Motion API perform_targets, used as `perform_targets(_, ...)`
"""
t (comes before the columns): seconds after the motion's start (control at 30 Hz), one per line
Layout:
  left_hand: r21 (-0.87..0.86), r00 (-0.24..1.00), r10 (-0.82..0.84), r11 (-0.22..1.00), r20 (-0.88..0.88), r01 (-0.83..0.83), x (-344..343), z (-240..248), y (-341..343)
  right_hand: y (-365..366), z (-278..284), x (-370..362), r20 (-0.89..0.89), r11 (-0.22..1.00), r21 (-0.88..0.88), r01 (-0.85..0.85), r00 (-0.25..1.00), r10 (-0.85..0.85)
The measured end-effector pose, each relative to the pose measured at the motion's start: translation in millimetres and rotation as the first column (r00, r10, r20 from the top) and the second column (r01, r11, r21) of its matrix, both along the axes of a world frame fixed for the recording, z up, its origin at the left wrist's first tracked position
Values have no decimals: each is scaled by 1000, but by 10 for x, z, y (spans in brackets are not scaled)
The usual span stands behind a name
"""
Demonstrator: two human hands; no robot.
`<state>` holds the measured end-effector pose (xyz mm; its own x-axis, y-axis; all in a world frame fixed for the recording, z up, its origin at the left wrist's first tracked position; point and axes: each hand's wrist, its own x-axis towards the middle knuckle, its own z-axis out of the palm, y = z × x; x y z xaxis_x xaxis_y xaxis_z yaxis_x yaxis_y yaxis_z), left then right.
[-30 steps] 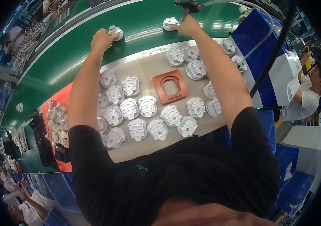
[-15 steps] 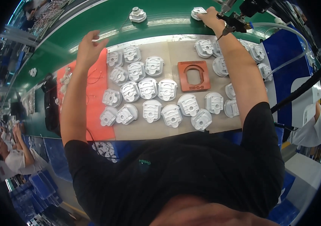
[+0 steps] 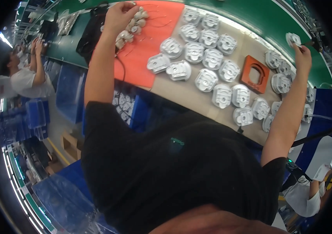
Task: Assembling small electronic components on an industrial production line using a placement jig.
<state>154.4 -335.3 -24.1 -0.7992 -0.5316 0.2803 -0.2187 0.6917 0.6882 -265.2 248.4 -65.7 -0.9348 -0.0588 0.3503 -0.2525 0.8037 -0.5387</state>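
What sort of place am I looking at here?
Probably a factory assembly line: many near-identical white parts lie on the bench, an orange cut-out block sits among them, and a co-worker in white is visible at the left.

Approx. 23 wht housings [image 3: 212,58] on surface [image 3: 185,90], some part-hid at R, so count's rough; plus 1 at green strip [image 3: 267,19]. 1 orange jig [image 3: 245,74]. 1 red mat [image 3: 146,66]. Sm. cream parts [image 3: 136,29]: several, overlapping, exact no. unclear. Co-workers [image 3: 27,82]: min. 2.
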Motion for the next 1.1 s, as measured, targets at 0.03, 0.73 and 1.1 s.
perform_targets(0.03, -3, 1000, -4, 1000, 12, 5, -6, 5, -37, 90, 21, 220, 12, 1000, -3, 5, 1000, -4)
perform_targets(0.73, -593, 851, -52, 695, 523, 407, -879, -236, -169, -183, 478, 2632, -20, 824, 79, -561, 826, 564)
perform_targets(1.1, 301, 915, -300, 876, -269, 376, -886, 649, 356, -180, 474, 2465, 185, 756, -24, -654, 740, 646)
